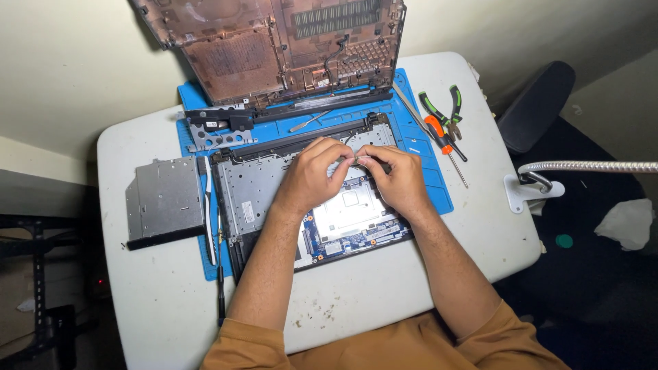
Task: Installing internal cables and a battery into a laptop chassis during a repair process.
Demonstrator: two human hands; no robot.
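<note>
From my head view, my left hand [310,175] and right hand [397,179] meet at mid-frame over the opened laptop base [274,199], fingertips pinched narrow on a small dark part [351,159] between them. I cannot tell what the part is. It lies crosswise, its long axis running left to right, just above the board [349,226], and both hands are equally near it, one on each end. The base sits on a blue mat [425,185] on the counter [384,288]. The lifted cover [274,48] stands at the top of the frame. A drive [164,199] lies at left, and pliers [445,113] and a screwdriver [442,140] lie at upper right, well apart.
</note>
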